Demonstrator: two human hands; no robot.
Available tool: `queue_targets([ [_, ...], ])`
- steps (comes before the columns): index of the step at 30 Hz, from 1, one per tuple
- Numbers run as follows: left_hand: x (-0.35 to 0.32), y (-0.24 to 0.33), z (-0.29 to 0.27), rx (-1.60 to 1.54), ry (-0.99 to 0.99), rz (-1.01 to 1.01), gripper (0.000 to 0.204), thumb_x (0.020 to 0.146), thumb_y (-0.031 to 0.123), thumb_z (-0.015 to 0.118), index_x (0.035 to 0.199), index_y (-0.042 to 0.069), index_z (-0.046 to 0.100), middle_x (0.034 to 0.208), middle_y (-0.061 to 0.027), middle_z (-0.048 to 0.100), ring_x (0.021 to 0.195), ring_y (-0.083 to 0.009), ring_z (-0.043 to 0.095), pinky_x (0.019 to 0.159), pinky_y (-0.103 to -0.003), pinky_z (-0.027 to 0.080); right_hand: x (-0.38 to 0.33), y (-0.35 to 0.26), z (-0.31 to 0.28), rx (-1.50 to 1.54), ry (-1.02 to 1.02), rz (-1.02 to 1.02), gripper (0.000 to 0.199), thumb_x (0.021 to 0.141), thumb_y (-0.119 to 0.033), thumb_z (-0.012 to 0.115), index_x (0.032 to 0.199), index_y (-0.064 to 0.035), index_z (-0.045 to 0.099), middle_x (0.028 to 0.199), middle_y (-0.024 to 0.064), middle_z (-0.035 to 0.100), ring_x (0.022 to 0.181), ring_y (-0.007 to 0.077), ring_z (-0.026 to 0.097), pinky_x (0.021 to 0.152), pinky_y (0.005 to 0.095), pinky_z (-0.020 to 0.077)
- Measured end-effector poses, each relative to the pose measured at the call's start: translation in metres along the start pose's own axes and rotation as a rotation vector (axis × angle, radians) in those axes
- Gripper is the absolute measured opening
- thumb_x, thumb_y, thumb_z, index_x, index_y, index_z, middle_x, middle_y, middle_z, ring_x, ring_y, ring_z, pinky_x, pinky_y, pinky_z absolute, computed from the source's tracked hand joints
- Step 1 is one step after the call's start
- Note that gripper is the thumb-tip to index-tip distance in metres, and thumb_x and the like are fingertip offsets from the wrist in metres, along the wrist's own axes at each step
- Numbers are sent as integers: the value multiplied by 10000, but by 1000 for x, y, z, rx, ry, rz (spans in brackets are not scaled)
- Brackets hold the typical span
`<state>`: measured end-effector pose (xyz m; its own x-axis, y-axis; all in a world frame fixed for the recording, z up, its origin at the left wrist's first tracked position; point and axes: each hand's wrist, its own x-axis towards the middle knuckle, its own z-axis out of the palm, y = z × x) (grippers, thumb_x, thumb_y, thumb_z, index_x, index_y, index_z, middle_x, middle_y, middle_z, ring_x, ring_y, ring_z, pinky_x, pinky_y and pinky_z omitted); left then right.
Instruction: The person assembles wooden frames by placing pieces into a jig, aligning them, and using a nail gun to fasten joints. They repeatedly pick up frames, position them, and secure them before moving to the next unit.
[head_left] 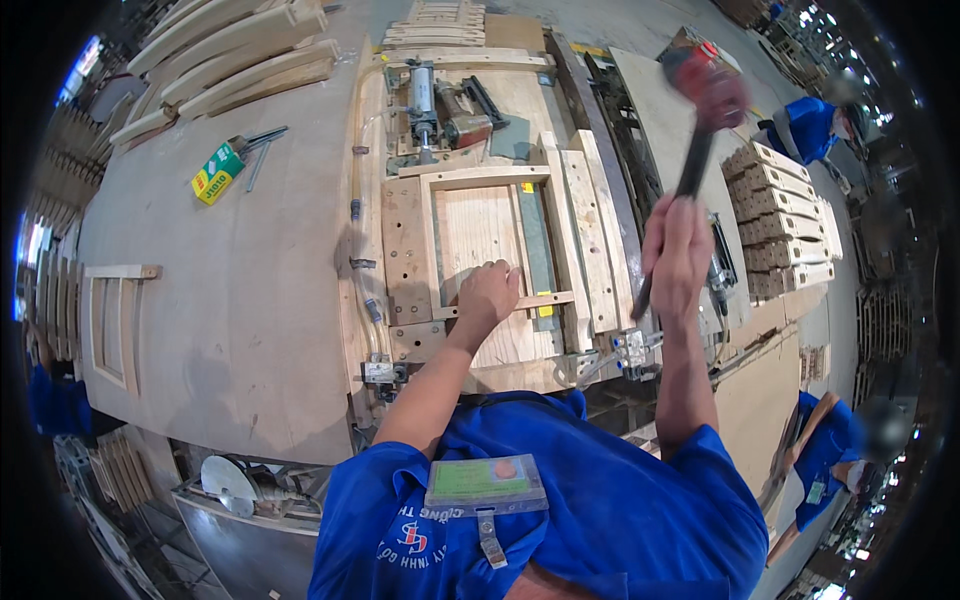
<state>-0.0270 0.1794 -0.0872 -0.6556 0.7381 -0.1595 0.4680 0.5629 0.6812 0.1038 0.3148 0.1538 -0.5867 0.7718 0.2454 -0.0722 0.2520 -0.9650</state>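
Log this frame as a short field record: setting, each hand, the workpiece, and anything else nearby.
setting: wood workshop, large plywood bench
left hand: pressing down on a thin wooden rail across the frame
right hand: gripping a dark-handled mallet, raised, head blurred
workpiece: wooden frame seated in a clamping jig
nearby: stacked wooden parts to the right, green and yellow box on bench, co-worker in blue in the background
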Motion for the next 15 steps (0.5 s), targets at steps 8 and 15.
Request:
queue_targets([
  [8, 5, 26, -8, 32, -55, 74, 361, 1029, 315, 572, 1108, 1, 732, 1077, -268, 731, 1039, -435, 717, 943, -517, 577, 51, 218, 11, -654, 120, -59, 451, 1129, -459, 471, 906, -73, 535, 689, 9, 500, 526, 104, 450, 459, 324, 383],
  [15, 1, -6, 4, -17, 47, 97, 367, 1041, 355, 566, 1035, 19, 714, 1013, -243, 737, 919, -443, 721, 844, -527, 589, 70, 71, 76, -2, -249, 176, 463, 1140, -507, 469, 881, -130, 538, 662, -62, 445, 509, 17, 368, 419, 228, 285],
])
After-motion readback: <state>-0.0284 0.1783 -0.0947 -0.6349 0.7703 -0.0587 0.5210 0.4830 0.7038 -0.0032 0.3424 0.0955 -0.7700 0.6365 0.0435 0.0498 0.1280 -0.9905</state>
